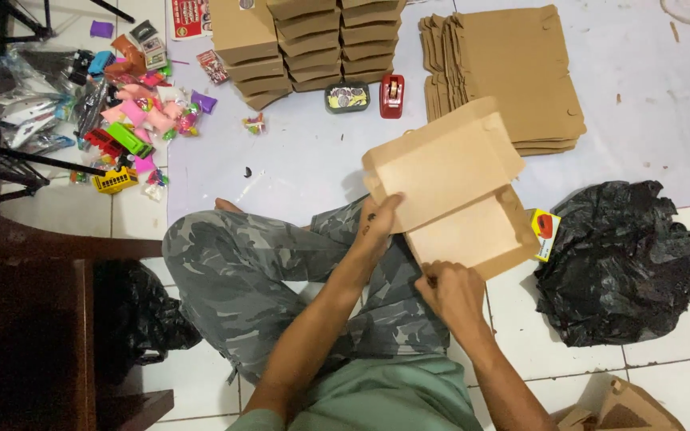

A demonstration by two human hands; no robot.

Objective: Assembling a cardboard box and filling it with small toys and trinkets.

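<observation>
I sit cross-legged on a white tiled floor and hold a brown cardboard box, partly folded with its lid flap up. My left hand grips the box's left edge, thumb on the lid panel. My right hand pinches the near bottom edge of the box. Both hands are shut on the cardboard, above my camouflage-trousered knees.
A stack of flat brown box blanks lies ahead, folded boxes piled to its left. A red tape dispenser and a small dark tin sit between. Colourful small toys lie far left, a black plastic bag right.
</observation>
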